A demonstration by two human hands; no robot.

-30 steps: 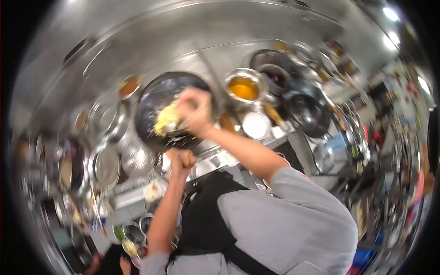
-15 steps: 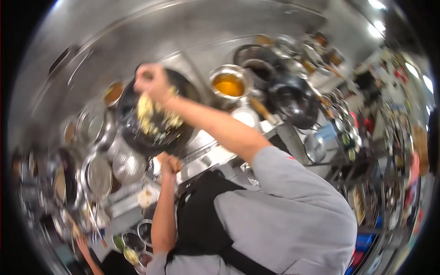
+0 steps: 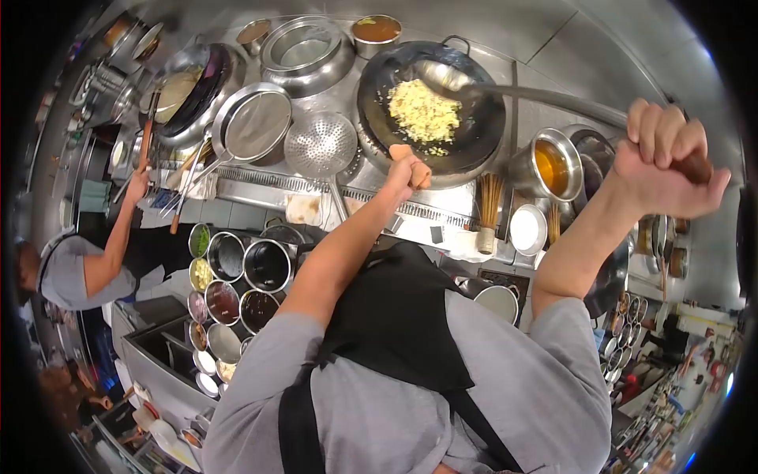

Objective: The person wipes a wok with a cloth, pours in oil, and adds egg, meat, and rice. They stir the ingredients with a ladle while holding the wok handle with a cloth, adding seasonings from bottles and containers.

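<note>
A black wok holds chopped pale-yellow food that looks like scrambled egg. My left hand is closed around a folded orange-tan cloth at the wok's near rim; whatever lies under the cloth is hidden. Out to the right, my right hand is raised in a fist around the end of a long-handled ladle. The ladle's bowl rests over the food at the wok's upper middle.
Left of the wok are a perforated skimmer and a mesh strainer. A pot of amber liquid, a bamboo brush and a white bowl stand right. Ingredient tins sit near left. A co-worker works at far left.
My head view has turned, shifting the scene. My right hand has swung from over the wok out to the right, and the ladle now shows clearly. My left hand stays at the near rim.
</note>
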